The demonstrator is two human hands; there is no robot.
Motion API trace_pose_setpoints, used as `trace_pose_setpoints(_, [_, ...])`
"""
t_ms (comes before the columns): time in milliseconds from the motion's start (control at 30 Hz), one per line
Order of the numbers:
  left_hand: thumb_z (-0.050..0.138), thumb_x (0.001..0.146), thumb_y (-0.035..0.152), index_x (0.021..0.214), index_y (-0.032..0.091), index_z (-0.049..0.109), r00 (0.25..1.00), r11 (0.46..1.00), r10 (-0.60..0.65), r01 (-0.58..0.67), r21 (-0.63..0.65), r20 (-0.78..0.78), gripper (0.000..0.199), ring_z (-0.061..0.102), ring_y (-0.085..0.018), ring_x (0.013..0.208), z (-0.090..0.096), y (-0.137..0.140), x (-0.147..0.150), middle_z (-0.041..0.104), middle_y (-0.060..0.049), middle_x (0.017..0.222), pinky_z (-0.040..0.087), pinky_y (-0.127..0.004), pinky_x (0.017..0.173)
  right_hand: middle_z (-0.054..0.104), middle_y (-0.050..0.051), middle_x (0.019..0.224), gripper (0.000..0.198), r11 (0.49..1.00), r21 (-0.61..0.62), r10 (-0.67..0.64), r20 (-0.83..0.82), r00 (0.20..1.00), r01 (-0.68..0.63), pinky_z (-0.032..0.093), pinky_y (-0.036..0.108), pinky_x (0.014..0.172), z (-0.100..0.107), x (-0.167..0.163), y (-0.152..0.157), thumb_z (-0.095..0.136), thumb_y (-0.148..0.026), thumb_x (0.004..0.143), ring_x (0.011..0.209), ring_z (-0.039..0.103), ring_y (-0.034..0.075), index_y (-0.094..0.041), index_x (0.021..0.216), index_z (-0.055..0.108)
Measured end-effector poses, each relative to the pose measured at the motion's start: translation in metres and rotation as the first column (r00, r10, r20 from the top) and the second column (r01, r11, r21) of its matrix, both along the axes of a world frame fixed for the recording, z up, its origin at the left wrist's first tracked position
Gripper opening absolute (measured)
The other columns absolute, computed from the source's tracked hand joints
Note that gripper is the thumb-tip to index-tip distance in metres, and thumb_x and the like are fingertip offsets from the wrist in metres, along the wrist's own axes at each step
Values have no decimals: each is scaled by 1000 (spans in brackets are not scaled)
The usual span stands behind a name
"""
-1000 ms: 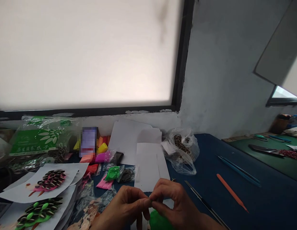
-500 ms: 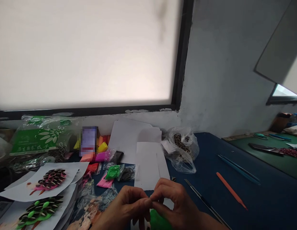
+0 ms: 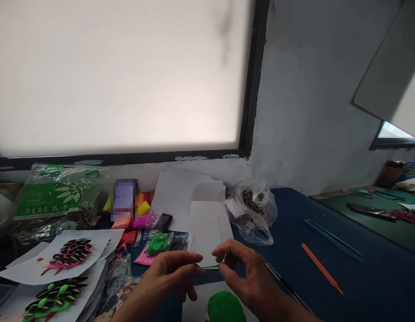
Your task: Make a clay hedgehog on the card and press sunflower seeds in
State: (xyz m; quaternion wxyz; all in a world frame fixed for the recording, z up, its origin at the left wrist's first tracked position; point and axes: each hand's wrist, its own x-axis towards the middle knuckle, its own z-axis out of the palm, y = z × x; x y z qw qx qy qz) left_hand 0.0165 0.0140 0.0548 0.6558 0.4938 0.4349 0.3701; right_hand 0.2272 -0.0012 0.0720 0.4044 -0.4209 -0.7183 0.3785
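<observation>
A thin green clay strand [image 3: 209, 267] stretches between my two hands. My left hand [image 3: 169, 275] pinches one end of it between thumb and forefinger. The other end is at the thumb and bent fingers of my right hand [image 3: 245, 270]. Below them, a rounded green clay shape [image 3: 226, 306] lies on a white sheet of paper [image 3: 197, 299], whose near edge runs out of the picture. Something pale and dark sits at the left side of the green shape, mostly cut off.
Left are finished pictures of seed-covered clay hedgehogs [image 3: 71, 255] and clay packets, one green [image 3: 157, 243]. White paper [image 3: 205, 223] and a plastic bag of seeds [image 3: 252, 208] lie ahead. Right are an orange clay tool [image 3: 323, 269], tweezers [image 3: 333, 239] and a metal tool [image 3: 284, 281].
My hands have moved apart from fingertips touching, and a green strand now shows between them. The green shape and its sheet are more visible.
</observation>
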Motion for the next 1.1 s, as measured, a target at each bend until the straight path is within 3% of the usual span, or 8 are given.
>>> trace_pose_setpoints(100, [89,55,55,99,17,73,995,1000,5,-1,-31,100,60,69,-18,61,-4,-1,5,77,-7,88,48,-27,59,57,2,81,14,999,-48,22,-21,1000,-23,43,29,67,-2,-1,-1,52,-22,84,71,52,16,-18,90,65])
trace_pose_setpoints(267, [88,59,54,87,15,74,980,999,-19,25,-28,197,50,67,-15,58,-11,-1,9,69,-1,67,45,-23,55,56,3,82,12,995,-75,57,-94,994,-64,43,31,70,-6,-3,-2,50,-22,83,74,52,17,-18,78,60])
trace_pose_setpoints(400, [86,63,55,83,14,73,989,999,-38,38,1,143,48,65,-14,55,-6,-4,9,68,0,65,44,-23,53,56,1,74,15,976,-197,66,-116,991,-89,44,31,70,-5,-3,-4,53,-28,87,73,53,17,-18,87,63])
trace_pose_setpoints(500, [85,65,55,76,14,70,997,999,-30,28,33,69,45,63,-13,52,-1,-8,12,65,1,61,41,-21,49,64,4,88,20,952,-286,73,-148,986,-113,47,33,76,-3,-4,-5,59,-30,85,83,59,19,-17,100,64])
trace_pose_setpoints(600, [83,66,56,69,15,64,999,998,-29,28,57,19,45,58,-11,46,1,-9,13,58,5,53,36,-20,45,66,6,97,29,914,-364,102,-220,970,-179,49,33,77,-3,-6,-5,65,-33,82,82,62,18,-16,106,65])
trace_pose_setpoints(800, [84,63,59,68,17,59,998,994,-55,56,99,-10,49,40,-6,43,-5,-5,11,59,5,55,30,-19,44,68,3,79,23,835,-457,194,-277,941,-307,49,26,70,-4,-10,-1,69,-32,76,75,64,15,-15,91,75])
trace_pose_setpoints(967, [83,67,57,70,16,60,998,991,-46,40,126,45,47,49,-7,47,-8,-4,12,64,2,64,35,-19,46,67,1,69,15,730,-545,237,-366,900,-413,46,20,64,-5,-11,-4,64,-22,72,60,59,8,-15,76,76])
trace_pose_setpoints(1100, [85,65,55,80,17,62,990,998,33,-40,49,136,48,58,-11,50,-10,-4,12,69,-1,70,43,-22,49,67,1,71,14,719,-500,247,-466,850,-483,48,23,68,-2,-8,-6,70,-27,72,62,61,9,-14,77,75])
